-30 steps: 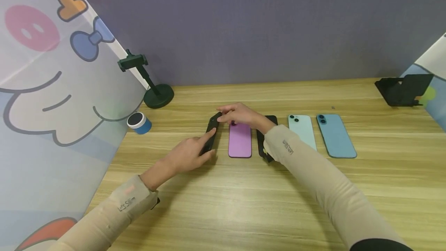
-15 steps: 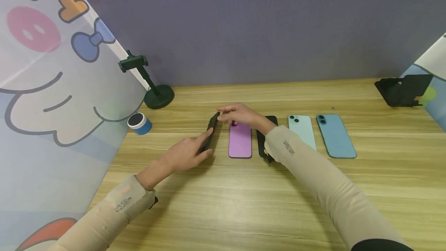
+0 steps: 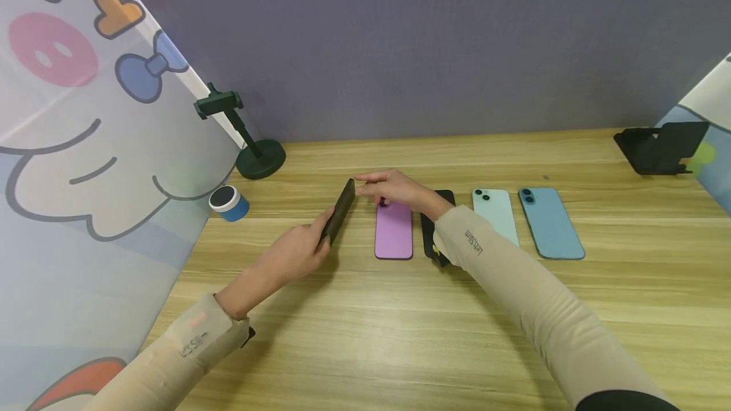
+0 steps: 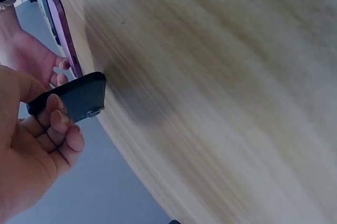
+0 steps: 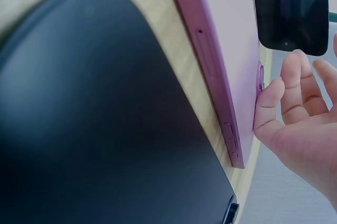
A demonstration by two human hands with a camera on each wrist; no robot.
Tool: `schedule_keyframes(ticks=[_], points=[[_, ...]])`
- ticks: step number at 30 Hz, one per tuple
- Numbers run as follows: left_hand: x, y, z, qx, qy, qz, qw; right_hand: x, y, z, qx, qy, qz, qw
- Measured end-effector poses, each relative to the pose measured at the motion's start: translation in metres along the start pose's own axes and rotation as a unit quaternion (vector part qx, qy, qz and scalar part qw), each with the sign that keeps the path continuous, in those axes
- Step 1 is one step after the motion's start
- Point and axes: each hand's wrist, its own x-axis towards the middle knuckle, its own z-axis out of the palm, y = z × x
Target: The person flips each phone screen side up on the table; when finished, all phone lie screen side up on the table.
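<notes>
My left hand [image 3: 294, 252] grips a black phone [image 3: 341, 208] by its near part, thumb on one face and curled fingers on the other. The phone is tilted up on edge; in the left wrist view its camera lens [image 4: 93, 113] shows. My right hand [image 3: 394, 188] is over the top end of a purple phone [image 3: 393, 233], its fingers loosely extended towards the black phone's far end. In the right wrist view its fingertips [image 5: 298, 55] are at that phone's edge; whether they touch I cannot tell. A second black phone [image 3: 429, 227] lies partly under the right forearm.
A pale mint phone [image 3: 495, 211] and a blue phone [image 3: 551, 221] lie to the right on the wooden table [image 3: 365, 335]. At the left stand a blue jar [image 3: 234, 208] and a dark green phone holder [image 3: 259, 158]. A black folding stand [image 3: 674, 148] is at the far right.
My left hand has drawn slightly left and towards me, turning the black phone so its other face shows and its far end lies further from the right fingertips. The right hand has stayed put.
</notes>
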Motion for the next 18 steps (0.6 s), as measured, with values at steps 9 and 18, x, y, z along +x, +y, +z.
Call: schedule_keyframes(ticks=[9, 18], points=[[0.001, -0.012, 0.003, -0.135, 0.029, -0.075, 0.9876, 0.001, -0.001, 0.0, -0.015, 0.002, 0.005, 0.9999], [0.006, -0.014, 0.005, -0.366, 0.058, -0.14, 0.9181, 0.001, -0.007, 0.004, -0.004, 0.014, 0.021, 0.9997]])
